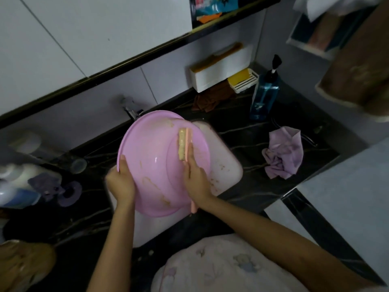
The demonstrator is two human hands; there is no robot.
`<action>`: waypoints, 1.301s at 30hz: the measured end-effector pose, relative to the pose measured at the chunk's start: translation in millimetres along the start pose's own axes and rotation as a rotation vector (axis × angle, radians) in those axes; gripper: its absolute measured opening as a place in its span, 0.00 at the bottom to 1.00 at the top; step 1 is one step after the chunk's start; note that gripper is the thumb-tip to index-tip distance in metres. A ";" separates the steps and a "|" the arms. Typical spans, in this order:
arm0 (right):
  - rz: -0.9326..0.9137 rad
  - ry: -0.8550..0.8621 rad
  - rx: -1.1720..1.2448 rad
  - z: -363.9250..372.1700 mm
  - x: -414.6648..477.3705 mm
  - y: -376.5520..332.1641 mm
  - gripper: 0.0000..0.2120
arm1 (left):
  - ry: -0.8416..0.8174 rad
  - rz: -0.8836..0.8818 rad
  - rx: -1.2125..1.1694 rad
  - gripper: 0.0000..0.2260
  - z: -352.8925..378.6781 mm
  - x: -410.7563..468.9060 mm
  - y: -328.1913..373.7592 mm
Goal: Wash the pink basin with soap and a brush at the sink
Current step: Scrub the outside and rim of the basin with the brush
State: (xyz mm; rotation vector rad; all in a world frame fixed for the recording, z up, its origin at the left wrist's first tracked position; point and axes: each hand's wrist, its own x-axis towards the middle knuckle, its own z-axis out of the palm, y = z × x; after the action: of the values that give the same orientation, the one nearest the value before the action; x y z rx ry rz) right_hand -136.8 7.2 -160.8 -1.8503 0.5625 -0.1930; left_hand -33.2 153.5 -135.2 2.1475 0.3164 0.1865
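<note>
My left hand [121, 183] grips the rim of the pink basin [151, 165] in the middle of the frame, tipped over the white sink [225, 165], and my right hand [196, 179] holds the brush [183, 144], whose bristles seem to touch the basin.

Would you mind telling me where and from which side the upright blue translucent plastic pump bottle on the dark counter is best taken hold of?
Probably grip the blue translucent plastic pump bottle around its straight body at mid-height, coming from the white sink side. It stands upright, its black pump head is narrow, and the white slatted soap rack and grey wall crowd its far side.
</note>
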 end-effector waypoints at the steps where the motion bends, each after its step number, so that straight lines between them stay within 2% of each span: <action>1: 0.063 0.041 0.023 -0.5 3.3 5.1 0.25 | -0.007 -0.029 -0.010 0.23 1.1 1.0 1.1; 4: 0.301 0.053 0.048 -14.2 6.9 15.8 0.25 | -0.005 -0.014 -0.011 0.22 0.6 0.6 3.3; 6: 0.347 0.001 0.040 -20.4 -4.4 4.1 0.25 | -0.007 -0.005 -0.007 0.22 1.3 -3.5 3.6; 9: 0.146 -0.129 0.048 -10.5 -28.2 -41.4 0.26 | -0.010 -0.002 0.003 0.23 1.7 -3.3 3.5; 11: 0.055 -0.130 -0.042 -3.3 -19.9 -51.3 0.27 | -0.016 -0.022 0.000 0.23 0.6 -4.6 5.3; 12: 0.062 -0.075 -0.087 -7.5 -6.2 -45.7 0.28 | -0.014 -0.027 -0.002 0.23 2.4 -5.6 7.8; 14: 0.202 -0.020 -0.103 -19.8 9.1 -27.7 0.28 | 0.004 -0.038 0.011 0.22 0.2 -8.4 8.3; 16: 0.351 -0.056 -0.147 -28.0 -3.3 -18.0 0.29 | 0.015 -0.042 0.015 0.23 -0.9 -7.6 8.6; 17: 0.359 -0.093 -0.160 -27.1 -16.3 -20.7 0.30 | 0.016 -0.039 0.011 0.23 -1.4 -7.5 8.5; 20: 0.159 -0.217 -0.134 -8.2 -43.8 -46.5 0.32 | 0.006 0.020 0.032 0.22 -1.7 -9.8 9.7; 22: 0.089 -0.182 -0.224 -3.6 -28.1 -48.8 0.33 | -0.004 0.038 0.039 0.23 -2.7 -12.5 10.4; 23: 0.134 -0.130 -0.239 -8.9 -12.1 -39.5 0.33 | -0.008 0.033 0.038 0.23 -2.6 -13.6 11.3; 25: 0.340 -0.071 -0.169 -24.9 5.9 -23.0 0.33 | -0.007 0.038 0.040 0.23 -4.2 -15.5 13.1; 27: 0.507 -0.110 -0.152 -27.8 -8.3 -14.3 0.32 | -0.025 0.075 0.069 0.22 -1.2 -20.0 18.5; 30: 0.450 -0.248 -0.049 -13.4 -43.6 -24.1 0.34 | -0.042 0.147 0.122 0.21 3.0 -23.6 24.1; 34: 0.299 -0.073 -0.025 -13.3 -15.6 -31.9 0.29 | -0.053 0.124 0.112 0.22 3.4 -20.1 21.4; 36: 0.393 -0.027 0.001 -12.9 -6.2 -19.6 0.29 | -0.045 0.122 0.104 0.22 4.1 -20.7 20.3; 39: 0.625 -0.116 0.046 -5.8 -25.9 -7.6 0.25 | -0.041 0.110 0.091 0.22 1.0 -16.7 17.1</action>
State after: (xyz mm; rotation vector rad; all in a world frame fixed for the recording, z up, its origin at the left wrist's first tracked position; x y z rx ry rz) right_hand -159.5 16.3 -148.0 -1.5473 1.0111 0.3131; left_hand -46.3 138.5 -121.8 2.2576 0.1862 0.1940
